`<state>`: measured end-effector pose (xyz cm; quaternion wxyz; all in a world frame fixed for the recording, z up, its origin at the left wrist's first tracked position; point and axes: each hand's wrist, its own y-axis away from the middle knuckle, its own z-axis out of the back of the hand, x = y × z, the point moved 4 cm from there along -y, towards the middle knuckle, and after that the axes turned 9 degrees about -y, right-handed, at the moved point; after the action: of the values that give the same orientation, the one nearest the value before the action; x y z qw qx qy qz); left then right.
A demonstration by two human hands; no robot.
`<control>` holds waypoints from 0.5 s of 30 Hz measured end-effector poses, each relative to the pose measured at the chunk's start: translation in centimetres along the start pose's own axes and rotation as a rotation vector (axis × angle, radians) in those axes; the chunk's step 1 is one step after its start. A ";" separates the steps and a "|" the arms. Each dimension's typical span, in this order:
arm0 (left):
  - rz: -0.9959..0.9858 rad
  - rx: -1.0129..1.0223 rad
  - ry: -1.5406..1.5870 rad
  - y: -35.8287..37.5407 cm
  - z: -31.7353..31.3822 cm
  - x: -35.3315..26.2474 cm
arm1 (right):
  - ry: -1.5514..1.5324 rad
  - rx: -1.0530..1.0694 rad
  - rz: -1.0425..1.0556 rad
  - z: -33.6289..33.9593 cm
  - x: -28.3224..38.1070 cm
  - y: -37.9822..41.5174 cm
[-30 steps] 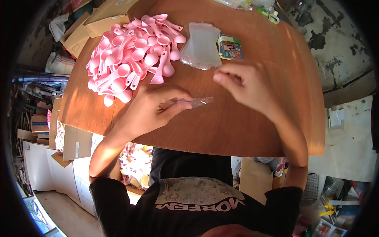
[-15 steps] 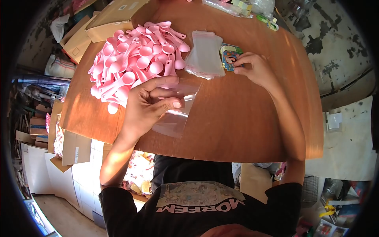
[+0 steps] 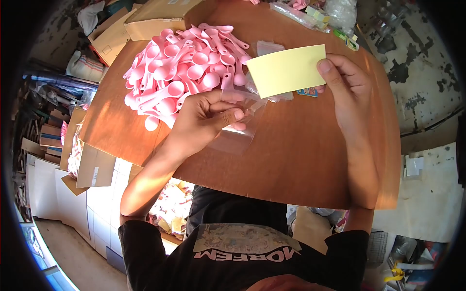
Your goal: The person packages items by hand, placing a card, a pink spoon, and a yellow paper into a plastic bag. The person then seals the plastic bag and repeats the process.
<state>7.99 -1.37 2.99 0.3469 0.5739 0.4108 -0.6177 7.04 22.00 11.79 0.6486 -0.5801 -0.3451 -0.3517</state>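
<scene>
A clear plastic bag [image 3: 238, 138] is pinched in my left hand [image 3: 208, 116], in front of the pink spoon heap. My right hand [image 3: 347, 80] holds a pale yellow card [image 3: 289, 70] by its right end, thumb on the near face. That card hangs over the stack of clear bags [image 3: 269, 47], hiding most of it. Below the card's lower edge shows part of a blue printed card [image 3: 308, 92] on the table. The pink plastic spoons [image 3: 187, 68] lie piled beyond my left hand.
The brown table [image 3: 291, 160] has a curved look in this wide view. A cardboard box [image 3: 160, 19] stands behind the spoons. At the far right edge lie plastic packs [image 3: 296, 17] and a green cutter [image 3: 347, 40].
My right hand has lifted a card from the small stack and brought it up and left, its plain yellow face showing. My left hand with the bag has shifted slightly right.
</scene>
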 end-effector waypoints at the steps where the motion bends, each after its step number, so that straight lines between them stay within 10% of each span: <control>1: -0.001 -0.002 -0.002 0.0 -0.2 -0.1 | -0.039 0.032 -0.016 -0.5 -0.1 0.0; 15: 0.015 0.026 -0.088 -0.5 -0.5 -1.0 | -0.020 0.054 0.007 -1.0 -1.5 -0.4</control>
<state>7.86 -0.78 4.01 0.3620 0.5537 0.3827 -0.6450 6.00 21.09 10.61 0.6618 -0.5670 -0.3588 -0.3344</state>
